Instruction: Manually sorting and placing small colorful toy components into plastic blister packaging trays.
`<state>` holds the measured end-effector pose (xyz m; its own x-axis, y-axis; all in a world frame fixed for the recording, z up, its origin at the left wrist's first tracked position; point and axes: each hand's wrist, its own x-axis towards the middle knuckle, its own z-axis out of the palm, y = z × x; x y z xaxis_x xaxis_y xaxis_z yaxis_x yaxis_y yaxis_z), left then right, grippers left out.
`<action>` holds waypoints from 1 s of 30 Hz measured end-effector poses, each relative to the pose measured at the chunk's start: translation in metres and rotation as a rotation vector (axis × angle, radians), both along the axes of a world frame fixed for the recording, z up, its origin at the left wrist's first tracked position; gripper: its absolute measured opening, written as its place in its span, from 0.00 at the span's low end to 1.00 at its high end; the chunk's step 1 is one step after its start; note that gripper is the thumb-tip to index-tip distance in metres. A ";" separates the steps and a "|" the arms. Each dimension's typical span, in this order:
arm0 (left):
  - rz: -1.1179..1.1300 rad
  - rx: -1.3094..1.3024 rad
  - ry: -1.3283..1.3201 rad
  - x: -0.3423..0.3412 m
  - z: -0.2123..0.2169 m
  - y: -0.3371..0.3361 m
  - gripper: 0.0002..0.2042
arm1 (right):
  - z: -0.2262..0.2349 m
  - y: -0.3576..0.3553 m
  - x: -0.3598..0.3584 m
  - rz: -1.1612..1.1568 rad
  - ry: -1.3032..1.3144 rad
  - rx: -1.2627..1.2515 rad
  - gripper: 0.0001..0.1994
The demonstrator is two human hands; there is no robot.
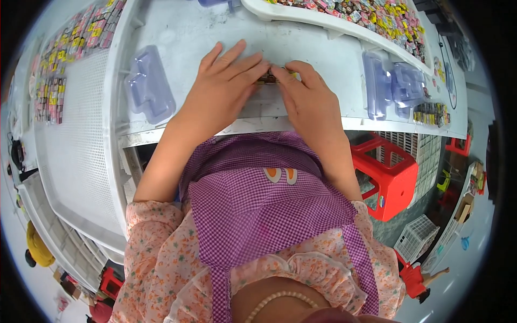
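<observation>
Between my two hands, near the table's front edge, sits a short row of small dark wrapped packets (267, 79), mostly covered by my fingers. My left hand (218, 91) presses its index fingertip at the left end, its other fingers fanned out and its thumb hidden underneath. From the other end my right hand (312, 99) grips the packets, thumb on top and fingers curled round the far side. The two hands' fingertips nearly meet above them. How many packets there are, I cannot tell.
Translucent bluish plastic trays lie at left (149, 86) and right (406, 86). A white rimmed tray (301, 19) heaped with colourful packets stands at the back; a perforated white tray (81, 134) is at left. More packets (431, 114) lie at the right edge. A red stool (396, 177) stands below.
</observation>
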<state>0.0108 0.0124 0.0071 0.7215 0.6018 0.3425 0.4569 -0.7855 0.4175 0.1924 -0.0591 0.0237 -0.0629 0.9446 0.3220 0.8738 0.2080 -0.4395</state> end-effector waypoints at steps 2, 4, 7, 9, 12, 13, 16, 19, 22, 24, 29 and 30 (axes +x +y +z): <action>0.013 -0.004 -0.073 0.008 -0.006 0.000 0.17 | -0.001 0.002 -0.001 -0.007 -0.008 0.000 0.13; 0.026 -0.010 -0.148 0.012 -0.009 0.002 0.15 | -0.001 0.001 -0.001 0.000 -0.014 -0.012 0.12; 0.025 -0.047 -0.223 0.014 -0.009 0.005 0.12 | -0.002 0.002 0.001 0.004 -0.027 -0.019 0.11; 0.096 -0.269 -0.337 0.011 0.000 0.004 0.12 | -0.004 0.002 0.002 0.003 -0.032 -0.021 0.11; 0.255 -0.402 -0.571 0.001 0.013 0.006 0.13 | -0.003 -0.001 0.008 -0.032 0.109 0.035 0.09; 0.256 -0.407 -0.566 -0.004 0.017 0.004 0.13 | -0.002 -0.003 0.011 -0.066 0.227 0.019 0.08; 0.269 -0.422 -0.496 -0.021 0.022 0.000 0.14 | 0.003 -0.010 0.021 -0.196 0.621 -0.106 0.05; 0.245 -0.228 -0.270 -0.027 0.014 -0.010 0.14 | 0.013 -0.008 0.023 -0.429 1.244 -0.288 0.06; 0.249 -0.113 -0.201 -0.030 0.003 -0.014 0.14 | 0.011 -0.008 0.030 -0.183 1.641 -0.247 0.07; 0.230 -0.032 -0.163 -0.028 0.001 -0.011 0.14 | 0.008 -0.009 0.020 -0.249 1.354 -0.259 0.06; 0.195 0.132 -0.039 -0.021 0.001 -0.013 0.14 | 0.000 -0.003 -0.001 -0.090 0.531 -0.047 0.07; 0.174 0.149 -0.023 -0.022 0.003 -0.013 0.15 | -0.004 -0.001 -0.001 -0.070 0.465 -0.030 0.09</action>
